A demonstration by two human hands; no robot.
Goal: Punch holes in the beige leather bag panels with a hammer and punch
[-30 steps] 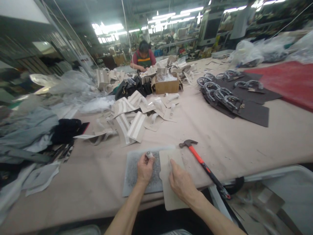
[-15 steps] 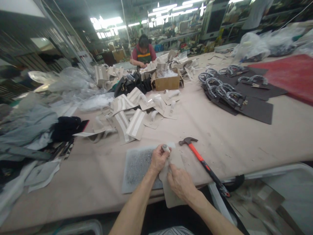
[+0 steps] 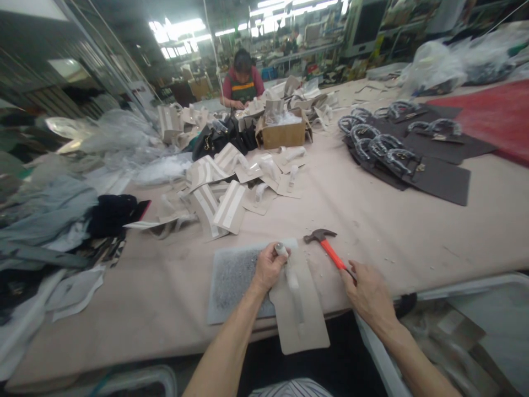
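The panel [image 3: 303,322] lay over the near edge of the table [image 3: 165,298], partly on a grey mat [image 3: 233,281]. The left hand [image 3: 268,268] was clenched round a punch [image 3: 281,249], held upright on the panel's far end. To its right, the right hand [image 3: 367,295] grasped the red handle of the hammer [image 3: 326,245], whose head rested on the table just beyond the panel. Farther off lay striped pieces [image 3: 229,207], dark sheets [image 3: 438,184] bearing curved handles, and a box [image 3: 283,135]; at the far end a person [image 3: 242,82] bent over the table
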